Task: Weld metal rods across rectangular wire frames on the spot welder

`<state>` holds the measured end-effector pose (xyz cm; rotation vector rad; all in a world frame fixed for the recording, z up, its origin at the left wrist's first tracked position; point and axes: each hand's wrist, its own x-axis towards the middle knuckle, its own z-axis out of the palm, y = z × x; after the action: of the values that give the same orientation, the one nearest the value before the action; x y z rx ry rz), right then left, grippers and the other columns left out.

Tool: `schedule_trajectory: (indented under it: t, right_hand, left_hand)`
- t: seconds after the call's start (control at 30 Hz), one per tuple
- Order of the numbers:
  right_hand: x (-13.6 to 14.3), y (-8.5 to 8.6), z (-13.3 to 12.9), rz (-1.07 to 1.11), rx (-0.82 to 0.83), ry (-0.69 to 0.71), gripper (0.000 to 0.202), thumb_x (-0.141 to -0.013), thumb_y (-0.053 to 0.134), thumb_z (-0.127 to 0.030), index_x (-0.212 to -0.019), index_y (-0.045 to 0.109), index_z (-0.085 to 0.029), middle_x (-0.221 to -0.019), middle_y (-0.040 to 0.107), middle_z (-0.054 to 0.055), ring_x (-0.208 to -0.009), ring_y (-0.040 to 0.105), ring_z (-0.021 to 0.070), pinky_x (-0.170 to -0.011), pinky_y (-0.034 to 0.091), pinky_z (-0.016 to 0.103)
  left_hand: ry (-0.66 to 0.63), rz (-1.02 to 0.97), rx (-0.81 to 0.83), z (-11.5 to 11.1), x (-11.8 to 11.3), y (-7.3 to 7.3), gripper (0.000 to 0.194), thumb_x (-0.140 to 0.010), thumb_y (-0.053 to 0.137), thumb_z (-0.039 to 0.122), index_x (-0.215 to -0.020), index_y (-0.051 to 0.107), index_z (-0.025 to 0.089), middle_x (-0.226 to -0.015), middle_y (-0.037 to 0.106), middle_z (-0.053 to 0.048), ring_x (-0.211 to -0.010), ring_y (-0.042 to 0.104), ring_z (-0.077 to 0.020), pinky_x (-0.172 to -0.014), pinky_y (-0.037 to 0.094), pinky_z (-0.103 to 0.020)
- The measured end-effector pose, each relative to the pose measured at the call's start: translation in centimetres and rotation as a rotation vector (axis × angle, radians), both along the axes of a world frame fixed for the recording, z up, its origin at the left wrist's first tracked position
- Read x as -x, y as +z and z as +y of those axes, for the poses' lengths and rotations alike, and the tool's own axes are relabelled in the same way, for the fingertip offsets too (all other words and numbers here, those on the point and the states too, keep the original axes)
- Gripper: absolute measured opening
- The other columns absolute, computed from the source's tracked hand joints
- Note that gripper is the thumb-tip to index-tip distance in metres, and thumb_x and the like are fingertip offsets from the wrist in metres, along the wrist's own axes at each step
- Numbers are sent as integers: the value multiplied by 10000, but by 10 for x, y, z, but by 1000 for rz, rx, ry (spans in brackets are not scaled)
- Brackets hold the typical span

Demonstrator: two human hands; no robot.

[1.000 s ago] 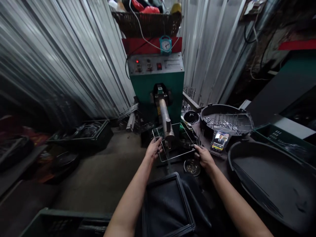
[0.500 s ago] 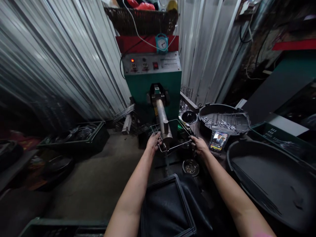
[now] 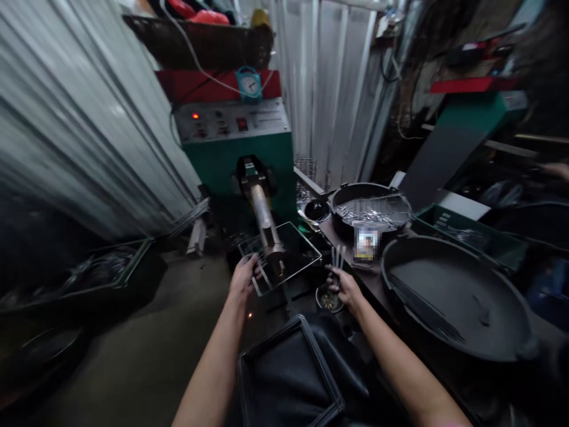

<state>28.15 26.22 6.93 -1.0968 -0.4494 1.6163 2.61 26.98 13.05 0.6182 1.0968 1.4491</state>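
A thin rectangular wire frame [image 3: 302,268] hangs around the end of the machine's metal arm [image 3: 263,213]. My left hand [image 3: 243,279] is closed on the frame's left side. Off to the right, apart from the frame, my right hand [image 3: 343,286] grips several short metal strips [image 3: 338,257] that stick up from its fingers. Below that hand sits a round dish of small metal pieces [image 3: 328,299]. A stack of dark rectangular wire frames [image 3: 322,362] lies on the black apron [image 3: 351,356] over my lap.
The green machine [image 3: 240,148] with a lit control panel stands ahead. A large dark tub [image 3: 457,290] and a smaller tub of metal pieces [image 3: 371,210] are at right. A phone [image 3: 366,244] leans there. A green crate [image 3: 146,252] sits on the left. A small spark [image 3: 249,315] glows low down.
My right hand has let go of the wire frame and moved slightly lower, with metal strips now showing in it. My left hand still holds the frame. The view has turned right.
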Motion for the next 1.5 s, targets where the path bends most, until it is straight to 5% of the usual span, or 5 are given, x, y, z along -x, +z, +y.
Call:
schedule_trajectory:
  t: [0.4,0.77,1.1,1.27,1.5]
  right_hand:
    - [-19,-5,-57,138,-80,192,249,-625,640,-178,-859,584,-115,-642,540,-4,-575,532,87,-531,433,205]
    - [-14,-65,-104,-1020,-587,85,284,-730,514,-334,-949,533,-154,-828,604,64,-774,573,191,-744,439,342]
    - [14,58,-126,-1071,-1139,758,427,-738,565,-255,-1139,450,-165,-1070,508,100,-978,502,178,-833,414,291]
    - [33,65,-149,-1269,-1088,1138,620,-693,589,-212,-1254,334,-141,-1184,427,140,-984,505,221,-801,430,315]
    - [35,62,-148,-1434,-990,1182,568,-737,526,-166,-1269,332,-199,-1230,419,120,-955,540,233,-778,441,315]
  left_hand:
    - [-97,30,206,-132,3,-23,379,-574,668,349,-887,515,202,-497,460,80,-312,270,1,-309,195,-115]
    - [-160,171,86,-162,7,-17,280,-666,596,337,-883,509,183,-468,426,80,-328,288,-3,-335,183,-119]
    - [-79,44,59,-153,-4,-27,243,-686,569,322,-874,483,195,-461,465,81,-283,226,-4,-301,170,-127]
    - [-120,50,17,-150,-14,-26,266,-697,559,350,-899,475,200,-475,463,85,-288,236,-4,-305,173,-128]
    - [-132,37,25,-151,-18,-28,278,-705,548,383,-892,466,194,-442,417,97,-289,216,-5,-312,156,-135]
